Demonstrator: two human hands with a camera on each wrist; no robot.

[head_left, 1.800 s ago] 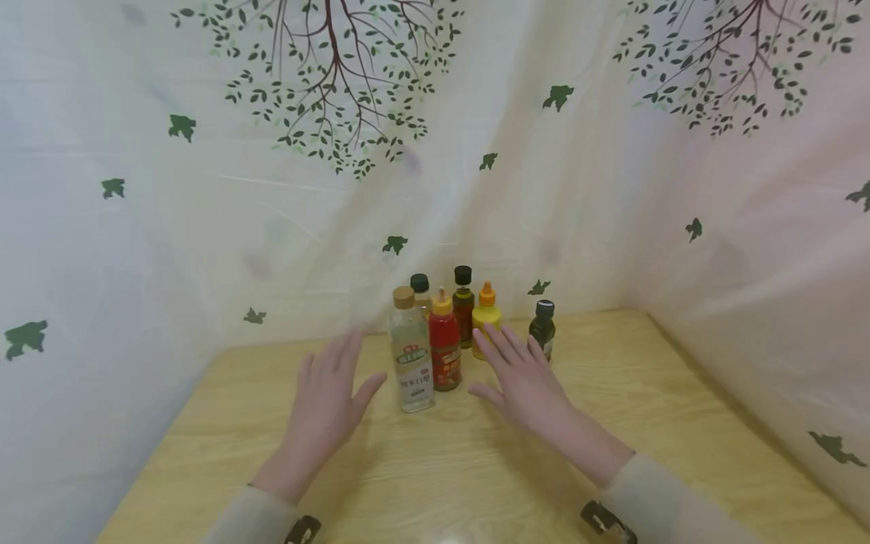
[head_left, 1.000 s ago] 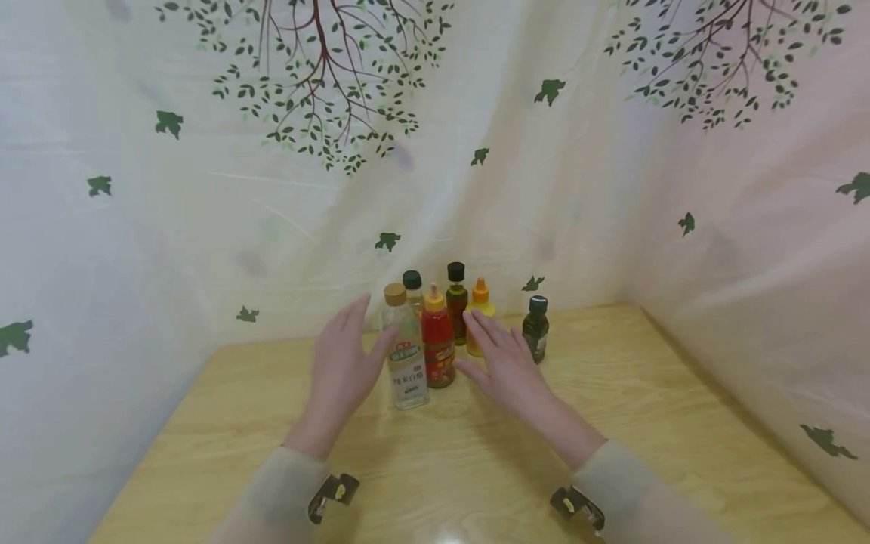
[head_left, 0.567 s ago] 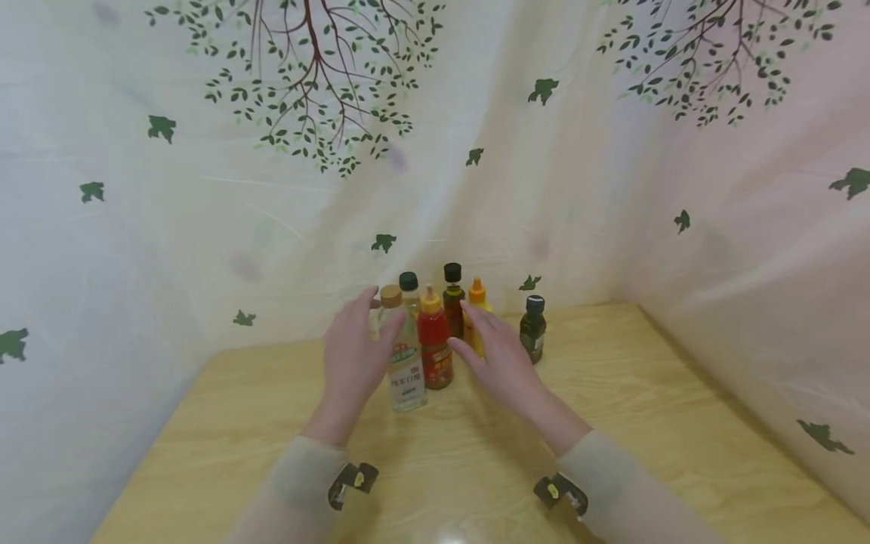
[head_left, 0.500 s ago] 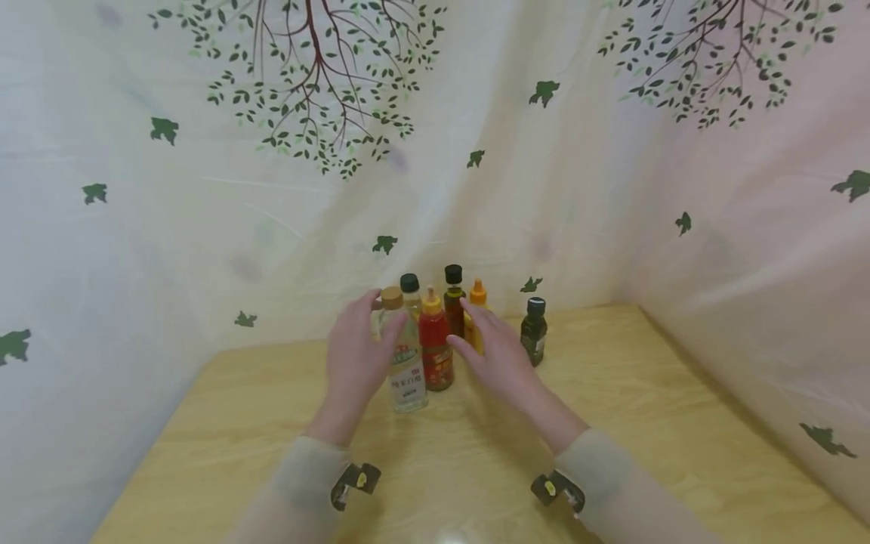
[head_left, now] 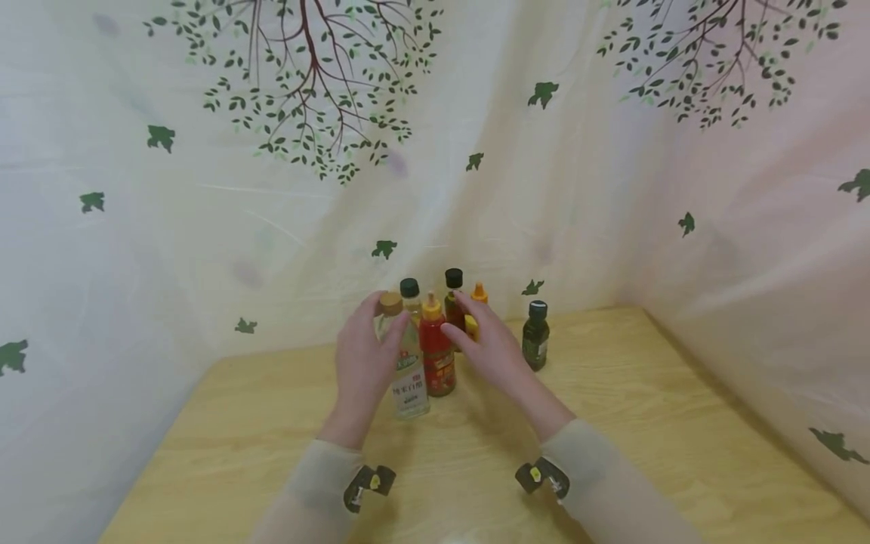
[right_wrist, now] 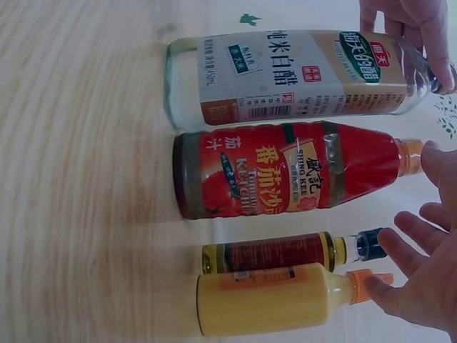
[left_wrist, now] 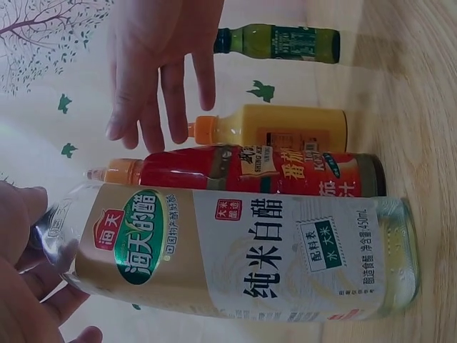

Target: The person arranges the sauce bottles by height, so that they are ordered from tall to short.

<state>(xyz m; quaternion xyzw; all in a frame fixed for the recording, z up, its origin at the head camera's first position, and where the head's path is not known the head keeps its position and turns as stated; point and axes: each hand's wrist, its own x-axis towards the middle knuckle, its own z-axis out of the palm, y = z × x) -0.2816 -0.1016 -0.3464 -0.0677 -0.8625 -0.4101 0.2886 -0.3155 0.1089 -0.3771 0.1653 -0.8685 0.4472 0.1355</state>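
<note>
My left hand is at the neck of a clear glass bottle of white vinegar, its thumb in front and fingers curling behind below the tan cap. The bottle stands upright on the table. Just right of it is a red ketchup bottle with an orange nozzle cap. My right hand hovers beside the ketchup with fingers spread, its thumb close to that cap and holding nothing. Behind those fingers stand a yellow squeeze bottle and a slim, black-capped bottle, partly covered in the head view.
A small dark green bottle stands apart, right of the right hand. Another bottle with a dark green cap is behind the vinegar. The wooden table meets a white curtain with leaf prints along its back and right sides.
Both hands have come inward and forward. The left moved from beside the vinegar bottle to its neck; the right shifted left toward the ketchup cap. The bottles stand where they were.
</note>
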